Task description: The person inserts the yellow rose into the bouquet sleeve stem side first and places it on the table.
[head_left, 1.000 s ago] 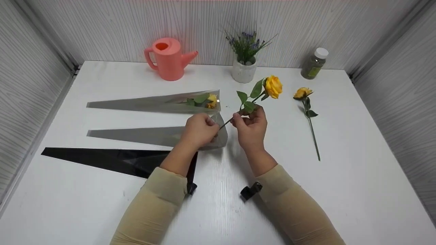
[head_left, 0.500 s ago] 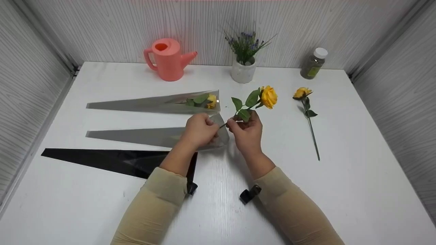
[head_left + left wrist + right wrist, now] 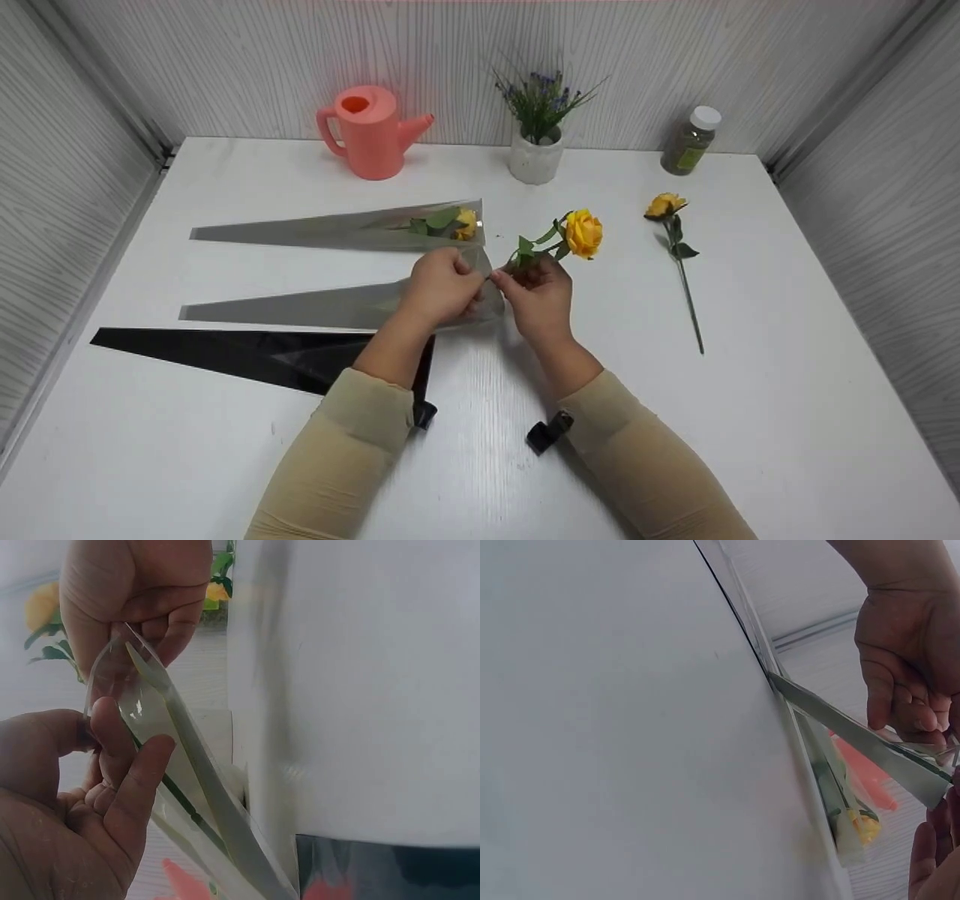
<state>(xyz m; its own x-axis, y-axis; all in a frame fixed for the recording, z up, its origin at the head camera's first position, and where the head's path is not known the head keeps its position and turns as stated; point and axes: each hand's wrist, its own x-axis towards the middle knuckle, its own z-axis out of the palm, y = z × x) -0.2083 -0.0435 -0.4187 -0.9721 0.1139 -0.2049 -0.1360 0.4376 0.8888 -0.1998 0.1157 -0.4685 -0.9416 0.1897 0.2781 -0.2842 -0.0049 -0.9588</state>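
My left hand (image 3: 442, 289) pinches the mouth of a clear grey flower sleeve (image 3: 300, 306), whose narrow tail points left. With my right hand (image 3: 541, 304) I hold a yellow rose (image 3: 583, 234) by its stem, close to my left fingertips. Inside the sleeve the green stem (image 3: 180, 799) shows through the film in the left wrist view. The bloom and its leaves stay outside, above my right hand. In the right wrist view, the sleeve (image 3: 870, 746) runs between both hands; the rose I hold is mostly hidden there.
Behind lies another sleeve (image 3: 300, 229) with a yellow rose inside. A black sleeve (image 3: 225, 356) lies nearer, partly under my left forearm. One loose yellow rose (image 3: 665, 206) is at right. Along the back stand a pink watering can (image 3: 373, 139), a potted plant (image 3: 537, 159) and a capped jar (image 3: 690, 142).
My right hand has moved down and left toward my left hand, and the rose's stem has slid deeper into the sleeve. The sleeve's tail has shifted slightly; my left hand stays almost still.
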